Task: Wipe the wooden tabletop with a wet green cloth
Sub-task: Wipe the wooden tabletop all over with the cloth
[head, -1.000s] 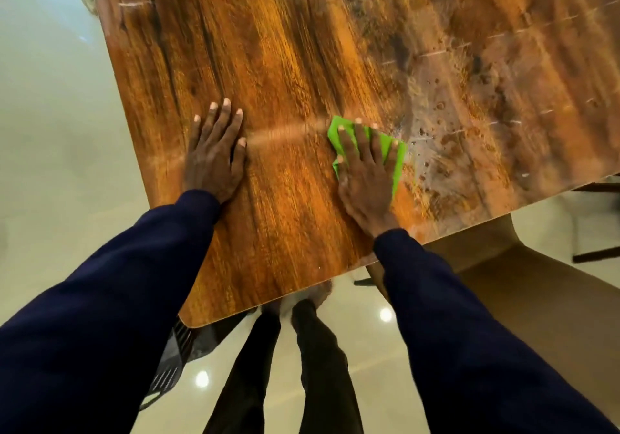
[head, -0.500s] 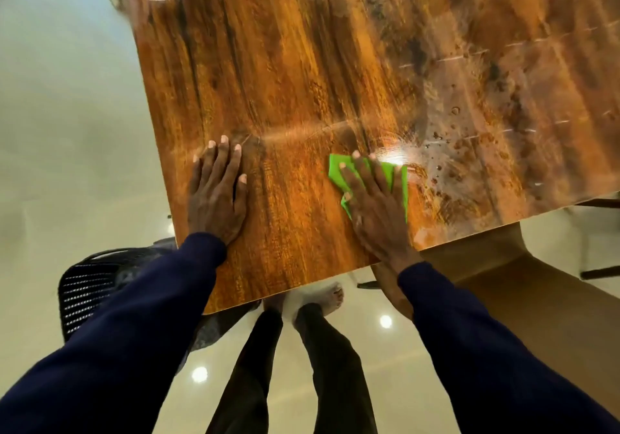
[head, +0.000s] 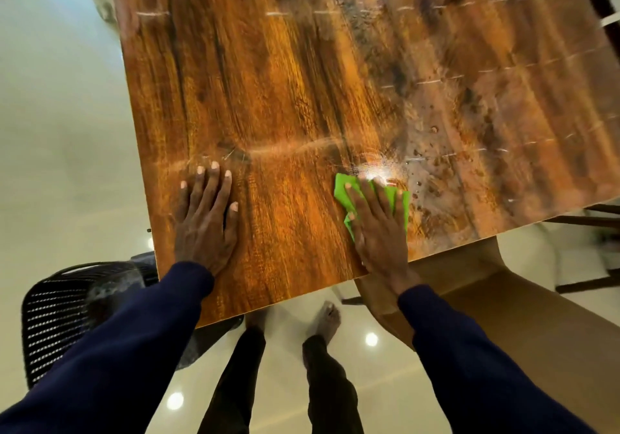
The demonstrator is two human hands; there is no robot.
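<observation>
While flat, right hand (head: 377, 229) presses green cloth (head: 342, 188) onto tabletop (head: 285, 81).

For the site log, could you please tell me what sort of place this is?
Probably a home dining area or a small office room, though I cannot tell which. A glossy wooden tabletop stands on a polished pale tile floor, with a black mesh chair at one corner and a tan chair tucked alongside.

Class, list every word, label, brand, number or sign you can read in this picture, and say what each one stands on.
None: no readable text anywhere.
Tabletop: only wood grain, droplets and streaks.
Cloth: plain green under the right hand.
Left hand and sleeves: no lettering.
</observation>
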